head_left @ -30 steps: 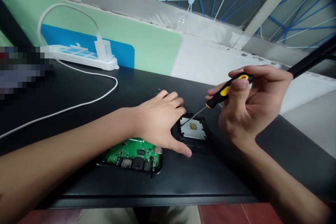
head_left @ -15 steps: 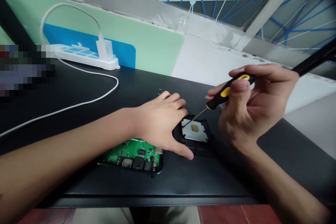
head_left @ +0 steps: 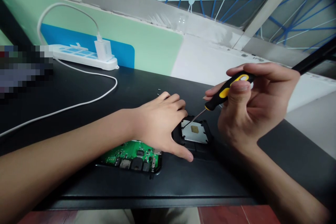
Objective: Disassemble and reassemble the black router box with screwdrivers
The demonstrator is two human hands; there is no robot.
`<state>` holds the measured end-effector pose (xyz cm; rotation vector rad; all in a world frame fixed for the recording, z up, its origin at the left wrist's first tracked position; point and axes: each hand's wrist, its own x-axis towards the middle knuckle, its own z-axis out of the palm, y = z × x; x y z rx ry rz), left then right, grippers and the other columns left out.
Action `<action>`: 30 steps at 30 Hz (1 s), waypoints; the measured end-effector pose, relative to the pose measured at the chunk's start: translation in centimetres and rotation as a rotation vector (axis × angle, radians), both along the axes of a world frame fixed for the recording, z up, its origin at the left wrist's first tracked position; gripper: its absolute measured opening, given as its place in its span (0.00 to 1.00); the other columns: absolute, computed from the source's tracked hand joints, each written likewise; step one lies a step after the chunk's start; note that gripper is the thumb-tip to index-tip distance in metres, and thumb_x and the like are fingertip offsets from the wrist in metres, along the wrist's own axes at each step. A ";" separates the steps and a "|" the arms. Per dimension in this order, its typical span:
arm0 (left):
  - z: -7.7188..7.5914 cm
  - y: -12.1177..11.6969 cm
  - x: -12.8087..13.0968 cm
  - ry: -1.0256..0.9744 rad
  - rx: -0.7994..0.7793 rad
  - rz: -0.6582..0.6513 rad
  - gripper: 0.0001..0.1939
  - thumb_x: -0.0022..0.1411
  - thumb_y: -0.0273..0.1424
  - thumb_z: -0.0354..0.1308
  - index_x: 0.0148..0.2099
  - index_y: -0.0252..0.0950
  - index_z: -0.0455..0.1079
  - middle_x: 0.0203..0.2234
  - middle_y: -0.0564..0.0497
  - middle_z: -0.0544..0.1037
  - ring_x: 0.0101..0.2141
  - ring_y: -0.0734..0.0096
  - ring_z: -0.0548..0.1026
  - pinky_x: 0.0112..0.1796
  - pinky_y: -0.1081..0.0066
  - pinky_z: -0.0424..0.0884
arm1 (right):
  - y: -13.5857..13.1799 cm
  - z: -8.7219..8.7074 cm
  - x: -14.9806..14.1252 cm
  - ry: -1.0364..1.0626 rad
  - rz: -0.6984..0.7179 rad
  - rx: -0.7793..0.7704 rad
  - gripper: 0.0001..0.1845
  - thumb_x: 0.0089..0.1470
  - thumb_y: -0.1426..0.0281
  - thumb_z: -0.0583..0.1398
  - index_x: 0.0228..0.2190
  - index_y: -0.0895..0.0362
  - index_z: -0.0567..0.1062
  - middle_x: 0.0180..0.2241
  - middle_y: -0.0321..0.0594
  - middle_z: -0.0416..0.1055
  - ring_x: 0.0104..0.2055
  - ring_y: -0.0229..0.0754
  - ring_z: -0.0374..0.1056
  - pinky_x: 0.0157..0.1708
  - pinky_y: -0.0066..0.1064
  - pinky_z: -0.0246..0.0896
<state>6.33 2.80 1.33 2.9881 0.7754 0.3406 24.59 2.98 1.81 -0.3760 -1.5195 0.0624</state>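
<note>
My right hand (head_left: 262, 106) is closed around the black and yellow handle of a screwdriver (head_left: 218, 100). The thin shaft slants down to the left. Its tip meets the left edge of a silver metal plate (head_left: 188, 135) with a tan square pad in the middle. That plate sits in a black plastic casing (head_left: 209, 133). Across the casing's left side lies my left hand (head_left: 157, 126), palm down, thumb stretched out and fingers spread. Below its wrist, a green circuit board (head_left: 126, 157) shows in a black shell; the forearm hides part of it.
On the black table (head_left: 168, 187), small metal bits (head_left: 159, 90) lie beyond my left fingers. At the back left stands a white power strip (head_left: 86, 59) with a charger (head_left: 103, 49). Its white cable (head_left: 78, 105) runs over the table. A wall borders the far side.
The view has shifted very slightly. Both hands and the screwdriver stay in nearly the same place, with the tip still at the plate's left edge.
</note>
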 end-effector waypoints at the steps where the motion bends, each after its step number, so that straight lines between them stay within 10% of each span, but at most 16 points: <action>1: 0.0 0.0 0.0 0.000 0.002 0.000 0.46 0.54 0.69 0.57 0.53 0.31 0.75 0.47 0.40 0.76 0.48 0.49 0.69 0.51 0.55 0.60 | 0.0 0.0 0.0 0.000 0.002 0.002 0.10 0.62 0.67 0.64 0.46 0.53 0.74 0.41 0.32 0.71 0.25 0.25 0.74 0.20 0.21 0.74; 30: -0.1 0.0 -0.1 -0.003 0.004 -0.009 0.47 0.55 0.69 0.57 0.54 0.30 0.75 0.47 0.40 0.76 0.48 0.48 0.70 0.51 0.55 0.59 | -0.2 0.1 -0.2 0.023 -0.047 0.027 0.09 0.61 0.68 0.65 0.44 0.52 0.78 0.40 0.32 0.69 0.31 0.28 0.75 0.24 0.21 0.78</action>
